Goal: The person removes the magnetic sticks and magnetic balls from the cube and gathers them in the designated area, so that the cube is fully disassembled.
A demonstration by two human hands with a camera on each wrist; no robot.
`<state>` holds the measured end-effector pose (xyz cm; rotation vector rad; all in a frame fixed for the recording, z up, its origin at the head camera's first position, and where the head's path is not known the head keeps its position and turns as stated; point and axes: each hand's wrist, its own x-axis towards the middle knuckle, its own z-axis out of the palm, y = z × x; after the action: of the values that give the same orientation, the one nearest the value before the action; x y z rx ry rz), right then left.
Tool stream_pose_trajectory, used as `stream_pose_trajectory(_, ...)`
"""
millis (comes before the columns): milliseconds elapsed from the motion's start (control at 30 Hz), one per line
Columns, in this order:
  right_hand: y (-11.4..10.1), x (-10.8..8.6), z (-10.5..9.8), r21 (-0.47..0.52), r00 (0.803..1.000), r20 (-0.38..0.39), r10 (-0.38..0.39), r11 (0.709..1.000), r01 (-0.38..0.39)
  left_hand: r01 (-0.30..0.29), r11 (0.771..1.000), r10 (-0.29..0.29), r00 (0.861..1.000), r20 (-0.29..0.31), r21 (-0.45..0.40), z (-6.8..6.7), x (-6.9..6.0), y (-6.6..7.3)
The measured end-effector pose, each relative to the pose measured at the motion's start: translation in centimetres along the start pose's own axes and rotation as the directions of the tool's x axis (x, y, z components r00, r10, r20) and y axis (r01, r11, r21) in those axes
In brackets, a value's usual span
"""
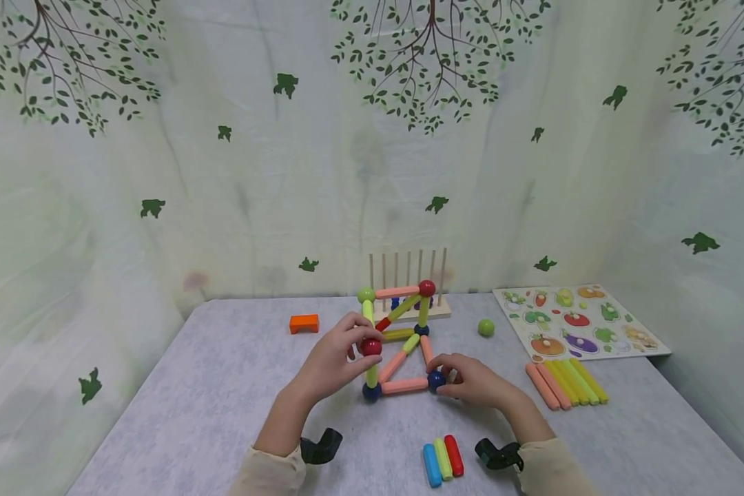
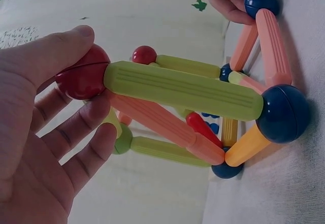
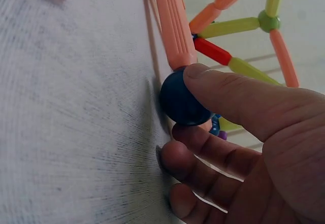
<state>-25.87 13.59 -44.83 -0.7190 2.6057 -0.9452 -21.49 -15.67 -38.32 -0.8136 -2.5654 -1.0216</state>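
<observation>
A frame of coloured sticks and balls stands mid-table. My left hand [image 1: 337,355] pinches the red ball [image 2: 85,74] at its upper near corner; a light green stick [image 2: 183,91] runs from that ball to a dark blue ball [image 2: 283,113] on the table. My right hand [image 1: 474,381] holds another dark blue ball [image 3: 184,98] between thumb and fingers at the near right corner, where a pink stick [image 3: 174,23] joins it. Behind, a green ball [image 1: 366,295] and a second red ball [image 1: 426,288] top the frame.
Behind the frame is a wooden peg rack [image 1: 440,310]. An orange block [image 1: 304,324] lies left, a loose green ball [image 1: 486,327] right. Farther right are a vegetable picture board [image 1: 570,337] and a row of pink and yellow sticks [image 1: 564,384]. Three short sticks [image 1: 443,458] lie in front.
</observation>
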Motion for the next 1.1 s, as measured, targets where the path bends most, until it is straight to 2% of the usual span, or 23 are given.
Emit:
stream_pose_trajectory(200, 0.2, 0.0, -0.1, -0.01, 1.0, -0.021, 0.003, 1.0, -0.003, 0.001, 1.0, -0.001, 1.0, 0.016, -0.005, 0.0, 0.1, 0.4)
stream_pose_trajectory(433, 1.6, -0.2, -0.4, -0.012, 0.996, -0.081, 0.037, 0.999, -0.038, -0.01, 0.996, 0.016, 0.997, 0.069, -0.085, 0.2, 0.2, 0.8)
stream_pose_trajectory(700, 2.4, -0.4, -0.9, -0.017, 0.981, -0.166, 0.104, 0.994, -0.108, -0.024, 0.991, 0.041, 0.991, 0.129, -0.132, 0.5, 0.2, 2.2)
stream_pose_trajectory(900, 2.4, 0.0, -0.6, -0.065, 0.967, -0.232, 0.101, 0.991, -0.119, -0.026, 0.99, 0.048, 0.986, 0.161, -0.136, 0.9, 0.2, 3.3)
stream_pose_trajectory(1000, 2.2, 0.2, -0.5, -0.077, 0.96, -0.257, 0.11, 0.988, -0.134, -0.029, 0.99, 0.052, 0.985, 0.167, -0.137, 1.0, 0.2, 3.5)
stream_pose_trajectory(1100, 1.7, 0.1, -0.5, -0.075, 0.956, -0.263, 0.131, 0.985, -0.155, -0.044, 0.989, 0.063, 0.989, 0.134, -0.139, 0.8, 0.1, 3.1)
